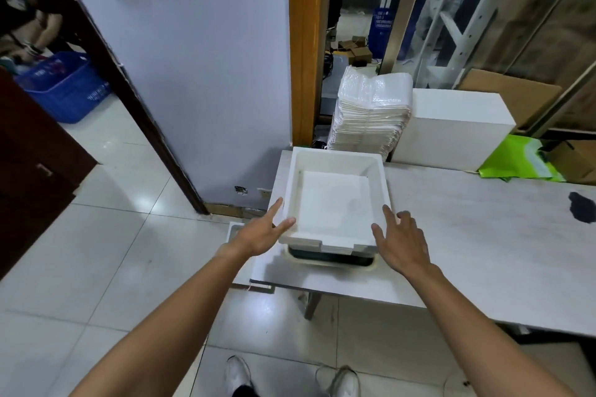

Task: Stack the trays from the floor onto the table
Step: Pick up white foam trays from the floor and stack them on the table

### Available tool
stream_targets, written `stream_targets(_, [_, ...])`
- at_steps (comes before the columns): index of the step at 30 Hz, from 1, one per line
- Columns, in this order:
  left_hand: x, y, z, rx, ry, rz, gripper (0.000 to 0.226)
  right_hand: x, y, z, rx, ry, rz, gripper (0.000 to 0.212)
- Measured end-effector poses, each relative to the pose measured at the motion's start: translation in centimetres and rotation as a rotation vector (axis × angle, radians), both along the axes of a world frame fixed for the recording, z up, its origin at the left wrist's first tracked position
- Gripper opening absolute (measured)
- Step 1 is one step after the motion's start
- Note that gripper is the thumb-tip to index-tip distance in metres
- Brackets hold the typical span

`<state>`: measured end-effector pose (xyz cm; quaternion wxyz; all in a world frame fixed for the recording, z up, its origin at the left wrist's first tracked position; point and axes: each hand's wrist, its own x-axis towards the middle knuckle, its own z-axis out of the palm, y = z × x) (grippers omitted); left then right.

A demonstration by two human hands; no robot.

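A white foam tray [335,200] sits on top of a small stack at the left end of the table [483,235], above a dark opening in the tabletop. My left hand [266,229] is at the tray's near left corner, fingers straight, thumb touching the rim. At the near right corner my right hand [401,242] has its fingers spread, close beside the tray wall and holding nothing. Another white tray [234,229] peeks out on the floor behind my left wrist, mostly hidden.
A wrapped pile of white trays [371,113] and a white foam box [454,129] stand at the table's back. A green bag [519,158] lies right of them. A dark patch [582,206] marks the tabletop. A blue basket [64,84] and a person are beyond the left doorway.
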<state>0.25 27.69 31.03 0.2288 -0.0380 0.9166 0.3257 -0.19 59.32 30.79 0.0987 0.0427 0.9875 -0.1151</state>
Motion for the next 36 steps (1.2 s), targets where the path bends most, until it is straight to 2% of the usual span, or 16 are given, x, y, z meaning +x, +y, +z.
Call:
stream_targets(3, [0.0, -1.9, 0.9, 0.058, 0.087, 0.108, 0.073, -1.2, -1.6, 1.0, -0.019, 0.106, 0.042, 0.059])
stream_targets(6, [0.2, -4.3, 1.1, 0.031, 0.138, 0.225, 0.064, -2.2, -4.3, 2.1, -0.057, 0.146, 0.116, 0.059])
stream_targets(14, [2.6, -11.2, 1.2, 0.046, 0.197, 0.427, 0.041, -3.9, -13.4, 3.6, -0.057, 0.181, 0.378, 0.056])
stream_targets(19, [5.3, -15.0, -0.2, 0.031, 0.165, 0.515, 0.038, -4.1, -19.3, 2.8, -0.054, 0.152, 0.5, 0.057])
stream_targets(22, [6.5, -17.2, -1.5, 0.033, 0.132, 0.557, 0.033, -3.9, -22.6, 1.5, -0.047, 0.111, 0.559, 0.056])
stream_targets(26, [7.5, -19.7, -4.0, 0.02, 0.028, 0.563, 0.041, -3.0, -26.7, -0.7, -0.075, 0.015, 0.567, 0.057])
stream_targets(36, [5.8, -27.0, -15.9, -0.039, -0.145, 0.57, 0.046, -3.1, -35.2, -11.1, -0.06, -0.355, 0.58, 0.059])
